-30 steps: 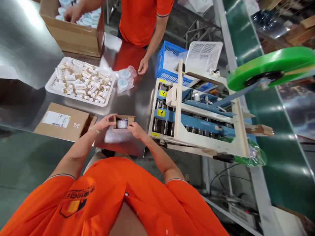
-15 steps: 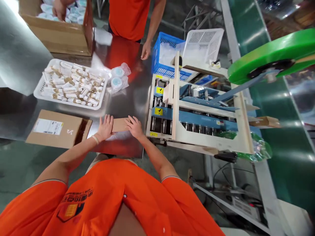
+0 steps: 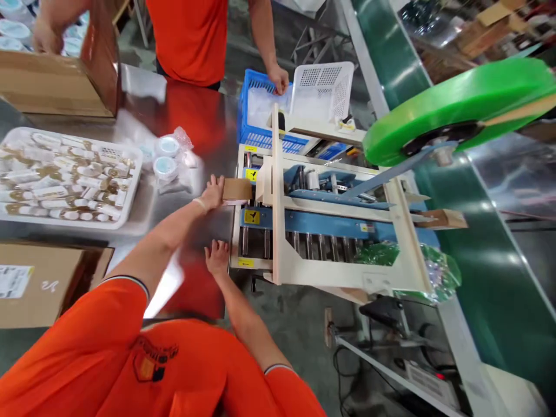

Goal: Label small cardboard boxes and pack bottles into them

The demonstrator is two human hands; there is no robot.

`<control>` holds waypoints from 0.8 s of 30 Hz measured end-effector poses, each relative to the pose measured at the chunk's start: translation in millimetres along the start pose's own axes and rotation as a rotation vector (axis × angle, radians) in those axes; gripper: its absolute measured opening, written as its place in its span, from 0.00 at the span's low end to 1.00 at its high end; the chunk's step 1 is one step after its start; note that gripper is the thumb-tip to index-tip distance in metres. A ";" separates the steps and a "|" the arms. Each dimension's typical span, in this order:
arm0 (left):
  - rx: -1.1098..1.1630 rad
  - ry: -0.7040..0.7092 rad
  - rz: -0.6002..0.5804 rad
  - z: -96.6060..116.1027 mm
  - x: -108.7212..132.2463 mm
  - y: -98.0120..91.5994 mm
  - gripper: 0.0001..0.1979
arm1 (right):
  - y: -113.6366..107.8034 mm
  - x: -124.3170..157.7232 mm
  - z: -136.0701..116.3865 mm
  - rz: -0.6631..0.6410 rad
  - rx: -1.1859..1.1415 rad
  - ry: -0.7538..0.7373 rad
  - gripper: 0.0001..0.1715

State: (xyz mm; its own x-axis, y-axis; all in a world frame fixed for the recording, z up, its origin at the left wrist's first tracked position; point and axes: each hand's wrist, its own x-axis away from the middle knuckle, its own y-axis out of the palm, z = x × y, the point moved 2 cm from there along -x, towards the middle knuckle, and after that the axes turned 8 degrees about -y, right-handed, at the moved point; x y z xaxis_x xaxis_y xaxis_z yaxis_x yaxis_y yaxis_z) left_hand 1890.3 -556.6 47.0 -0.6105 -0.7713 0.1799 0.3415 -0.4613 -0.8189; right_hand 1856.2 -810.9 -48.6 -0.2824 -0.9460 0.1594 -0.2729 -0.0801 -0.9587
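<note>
A small closed cardboard box (image 3: 237,190) lies at the mouth of a blue and cream carton-sealing machine (image 3: 330,223), on the edge of a steel table (image 3: 217,223). My left hand (image 3: 212,193) presses flat against the box's near end, with the fingers spread. My right hand (image 3: 216,258) rests open on the steel a little below, apart from the box. Its fingertips are close to the machine's frame. Two round items in clear bags (image 3: 165,159) lie up and to the left of my left hand.
A white tray (image 3: 134,168) of small gold-capped tubes sits left. A flat carton (image 3: 43,284) lies lower left. A co-worker (image 3: 186,40) touches a blue crate (image 3: 278,78) and reaches into a carton (image 3: 56,81). A green tape roll (image 3: 460,110) overhangs a green conveyor (image 3: 490,243).
The small box has gone from open between my hands to closed, and has slid right to the machine's mouth. My right hand has left it. The view has turned.
</note>
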 end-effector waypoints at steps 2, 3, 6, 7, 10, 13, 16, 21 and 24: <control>0.047 0.059 -0.026 42.5 -21.4 28.1 0.62 | 2.5 -0.1 2.5 -0.031 -0.003 -0.012 0.27; 0.073 0.106 -0.045 60.8 -25.2 41.3 0.62 | 3.2 -0.6 3.5 -0.045 -0.008 -0.020 0.27; 0.155 0.264 -0.080 87.5 -3.3 67.9 0.63 | 1.7 -2.4 5.3 -0.050 -0.016 -0.039 0.26; 0.191 0.317 -0.074 84.1 15.0 70.2 0.62 | 0.0 -2.5 5.8 -0.038 -0.019 -0.044 0.25; 0.289 0.438 0.001 35.7 95.2 50.2 0.51 | -6.6 -0.5 8.8 -0.014 -0.030 -0.038 0.21; 0.232 0.203 0.177 -59.8 194.2 -11.0 0.38 | -15.3 -0.5 10.9 0.019 -0.054 0.027 0.22; 0.091 -0.474 0.500 -176.5 299.8 -96.8 0.30 | -22.7 -8.6 -11.4 0.058 -0.123 0.021 0.23; 0.000 -1.297 0.617 -313.1 431.7 -189.4 0.23 | -10.4 -27.9 -151.1 -0.117 -0.657 -0.219 0.23; 0.056 -1.296 0.487 -343.3 454.1 -196.9 0.19 | 7.7 -36.1 -253.0 -0.343 -0.880 -0.244 0.28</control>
State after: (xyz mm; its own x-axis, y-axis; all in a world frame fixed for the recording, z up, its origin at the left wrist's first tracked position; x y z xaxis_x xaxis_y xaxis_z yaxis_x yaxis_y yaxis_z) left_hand 1300.4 -665.5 102.8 0.6595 -0.6965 0.2829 0.3728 -0.0238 -0.9276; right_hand 1631.6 -697.8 -2.2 0.1117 -0.9620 0.2493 -0.9223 -0.1937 -0.3345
